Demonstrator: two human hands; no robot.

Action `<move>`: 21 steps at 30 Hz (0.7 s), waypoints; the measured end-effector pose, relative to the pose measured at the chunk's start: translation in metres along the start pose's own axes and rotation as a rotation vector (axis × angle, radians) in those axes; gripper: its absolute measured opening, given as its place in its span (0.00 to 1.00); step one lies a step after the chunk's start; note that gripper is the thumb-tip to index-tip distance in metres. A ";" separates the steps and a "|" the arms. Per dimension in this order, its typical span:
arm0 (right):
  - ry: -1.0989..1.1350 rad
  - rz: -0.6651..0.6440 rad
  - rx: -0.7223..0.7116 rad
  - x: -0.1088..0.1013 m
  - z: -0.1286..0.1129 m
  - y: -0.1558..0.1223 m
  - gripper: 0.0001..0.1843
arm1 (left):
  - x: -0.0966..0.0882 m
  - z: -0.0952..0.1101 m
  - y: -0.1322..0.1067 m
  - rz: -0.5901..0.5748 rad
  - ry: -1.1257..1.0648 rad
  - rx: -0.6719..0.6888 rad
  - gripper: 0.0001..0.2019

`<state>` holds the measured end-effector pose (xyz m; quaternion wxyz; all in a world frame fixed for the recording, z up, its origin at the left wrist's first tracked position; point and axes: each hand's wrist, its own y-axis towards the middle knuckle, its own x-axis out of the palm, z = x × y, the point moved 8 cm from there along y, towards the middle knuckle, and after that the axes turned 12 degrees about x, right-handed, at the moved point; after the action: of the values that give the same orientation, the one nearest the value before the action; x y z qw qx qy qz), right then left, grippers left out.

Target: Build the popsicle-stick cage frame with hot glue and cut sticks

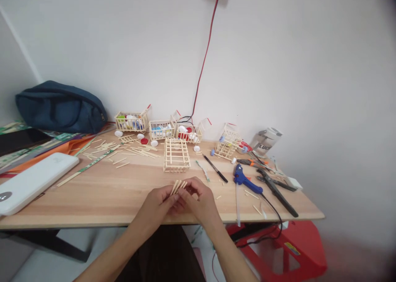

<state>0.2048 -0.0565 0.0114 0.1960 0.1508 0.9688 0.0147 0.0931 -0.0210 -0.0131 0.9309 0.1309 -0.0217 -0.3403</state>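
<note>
Several short wooden sticks (178, 186) stand fanned out between my two hands, over the front edge of the table. My left hand (161, 201) grips them from the left, thumb pressed toward the middle. From the other side my right hand (198, 197) closes on the same sticks with thumb and fingertips. The lower ends of the sticks are hidden by my fingers. Just beyond my hands sits a small cage-like frame (176, 155) built of sticks. Loose cut sticks (144, 150) lie scattered to its left.
Small stick carts (132, 122) with bottle caps line the wall. On the right lie a blue glue gun (247, 181), a black pen (215, 168), pliers (276, 193) and a corded cable. A white power bank (38, 183) and a blue bag (62, 107) occupy the left.
</note>
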 end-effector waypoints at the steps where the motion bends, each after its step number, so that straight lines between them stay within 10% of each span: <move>1: -0.005 0.003 -0.002 0.001 0.000 0.001 0.07 | -0.001 -0.001 0.000 0.002 0.001 -0.002 0.14; 21: 0.003 -0.063 0.063 0.011 0.020 0.010 0.10 | 0.013 -0.031 -0.001 -0.212 -0.256 -0.194 0.23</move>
<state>0.2059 -0.0447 -0.0104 0.1900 0.1261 0.9734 -0.0219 0.1064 -0.0225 -0.0437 0.8878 -0.0025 -0.0933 -0.4506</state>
